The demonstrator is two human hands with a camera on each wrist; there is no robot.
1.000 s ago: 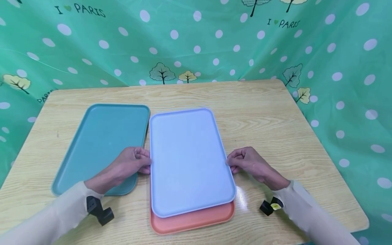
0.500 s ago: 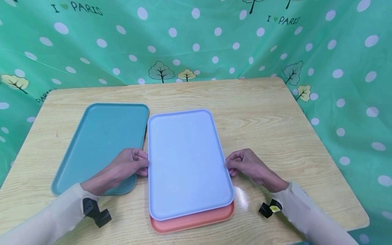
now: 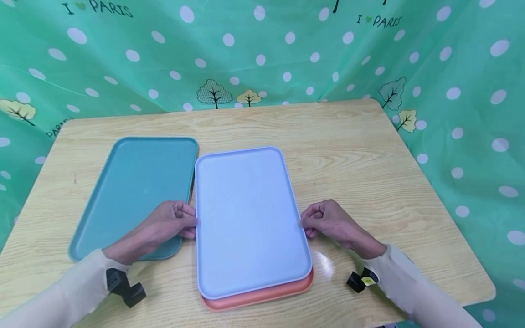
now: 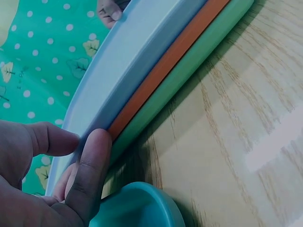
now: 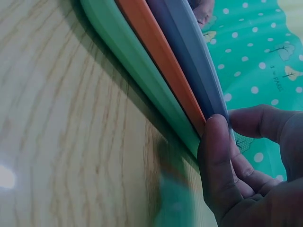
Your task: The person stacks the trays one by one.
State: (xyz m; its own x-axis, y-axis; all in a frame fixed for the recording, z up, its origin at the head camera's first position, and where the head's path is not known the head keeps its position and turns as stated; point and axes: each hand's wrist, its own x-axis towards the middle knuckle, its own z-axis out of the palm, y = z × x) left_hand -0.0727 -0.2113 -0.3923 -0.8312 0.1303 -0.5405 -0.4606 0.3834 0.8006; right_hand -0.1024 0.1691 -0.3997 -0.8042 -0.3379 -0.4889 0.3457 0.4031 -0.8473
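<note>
Room's tight on the left: the teal tray (image 3: 135, 196) sits just beside the light blue tray (image 3: 248, 218), so the left hand (image 3: 164, 225) is wedged over that narrow gap with barely any table showing. The right hand (image 3: 332, 223) has it easier, with open wooden table (image 3: 369, 168) out to the right edge and all across the back. Under the blue tray the wrist views show an orange tray (image 4: 165, 68) and a green tray (image 4: 189, 75) stacked tight, edges flush, so no finger room between layers.
</note>
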